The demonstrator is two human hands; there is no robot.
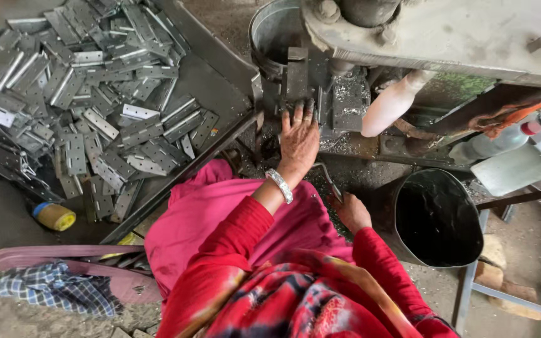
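Two hands were in view: left hand (298, 139), right hand (352, 211). One bracelet (280, 184). One tray (217, 75) held a heap of metal hinges (89, 94), too many and too overlapped to count, likely well over fifty. Two buckets: one black bucket (436, 216), one grey bucket (273, 31). One yellow jar (54, 216). One checked cloth (54, 288). One plastic bottle (493, 144).

Both arms wear long red sleeves that end at the wrists, leaving the left hand (298, 141) and right hand (352, 211) bare. A silver beaded bracelet (280, 185) circles the left wrist. A red patterned scarf drapes the near chest above a pink garment (220, 213)
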